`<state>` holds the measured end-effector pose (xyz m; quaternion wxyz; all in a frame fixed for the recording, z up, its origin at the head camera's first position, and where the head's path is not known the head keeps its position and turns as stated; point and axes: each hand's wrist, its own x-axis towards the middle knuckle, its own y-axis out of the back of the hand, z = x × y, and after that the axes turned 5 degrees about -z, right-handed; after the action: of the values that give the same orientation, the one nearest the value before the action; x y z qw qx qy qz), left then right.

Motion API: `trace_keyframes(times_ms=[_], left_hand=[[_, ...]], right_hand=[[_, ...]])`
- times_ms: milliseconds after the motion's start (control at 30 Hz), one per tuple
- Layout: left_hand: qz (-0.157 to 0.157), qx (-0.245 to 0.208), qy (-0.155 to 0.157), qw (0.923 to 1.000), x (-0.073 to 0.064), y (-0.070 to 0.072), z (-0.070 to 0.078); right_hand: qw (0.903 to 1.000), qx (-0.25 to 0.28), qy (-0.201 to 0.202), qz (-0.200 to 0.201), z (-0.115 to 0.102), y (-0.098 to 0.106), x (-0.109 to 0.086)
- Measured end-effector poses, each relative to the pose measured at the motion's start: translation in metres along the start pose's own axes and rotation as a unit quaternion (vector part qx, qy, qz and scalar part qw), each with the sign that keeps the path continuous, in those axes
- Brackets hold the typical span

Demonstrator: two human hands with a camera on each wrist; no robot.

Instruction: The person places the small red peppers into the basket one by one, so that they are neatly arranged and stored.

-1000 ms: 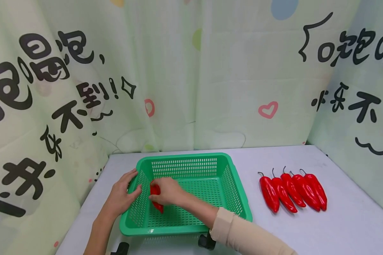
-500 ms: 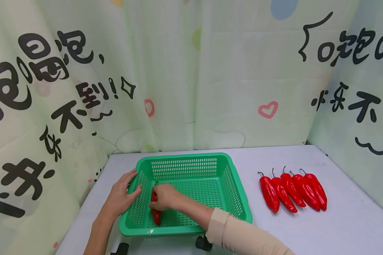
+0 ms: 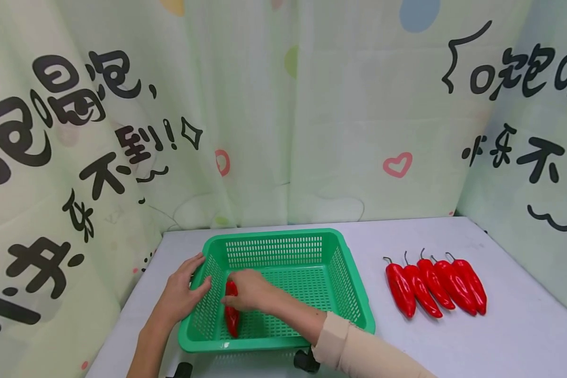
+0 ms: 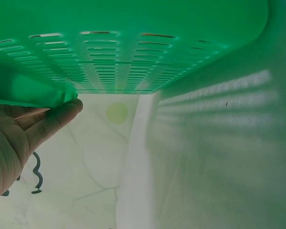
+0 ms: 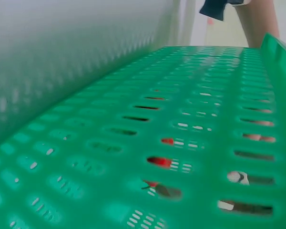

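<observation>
In the head view, the green plastic basket (image 3: 283, 342) stands on the white table. My right hand (image 3: 250, 291) reaches inside its left part. It holds a red chili pepper (image 3: 232, 319) by the upper end, thumb lying across it, with the pepper pointing towards the basket's near side. My left hand (image 3: 181, 291) rests at the basket's left rim, fingers fairly straight and thumb spread over the edge. The left wrist view shows its fingers (image 4: 52, 125) against the outside of the basket. Through the slots in the right wrist view, bits of red pepper (image 5: 162, 161) show.
Several red chili peppers (image 3: 434, 287) lie side by side on the table (image 3: 453, 346), right of the basket, stems pointing away. A printed curtain (image 3: 340, 105) hangs behind and along both sides. A black object (image 3: 307, 360) sits below my right forearm.
The pepper has turned from a slant to nearly straight along the basket's left side. My right hand has shifted slightly with it, while the left hand stays at the rim.
</observation>
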<state>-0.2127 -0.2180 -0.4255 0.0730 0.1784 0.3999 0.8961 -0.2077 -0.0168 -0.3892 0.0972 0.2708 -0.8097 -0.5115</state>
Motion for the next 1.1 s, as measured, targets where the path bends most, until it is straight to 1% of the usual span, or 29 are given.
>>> trace_keyframes(times_ms=[267,500,633,867,1100], left_hand=[[0.002,0.001,-0.005,1.0000,0.000,0.000,0.000],[-0.002,0.005,0.007,1.0000,-0.001,0.001,0.002],[0.000,0.008,0.008,0.9999,0.001,0.001,0.003],[0.005,0.009,0.003,0.9999,0.002,-0.001,0.001],[0.008,0.011,0.001,0.9999,0.002,-0.002,0.000]], right_hand=[[0.9993,0.005,0.017,0.033,0.007,0.013,-0.013],[0.9982,0.014,0.028,0.052,0.013,0.022,-0.028],[0.9972,0.020,0.035,0.063,0.018,0.025,-0.036],[0.9915,0.030,0.070,0.106,0.028,0.027,-0.050],[0.9865,0.058,0.072,0.135,0.035,0.028,-0.062]])
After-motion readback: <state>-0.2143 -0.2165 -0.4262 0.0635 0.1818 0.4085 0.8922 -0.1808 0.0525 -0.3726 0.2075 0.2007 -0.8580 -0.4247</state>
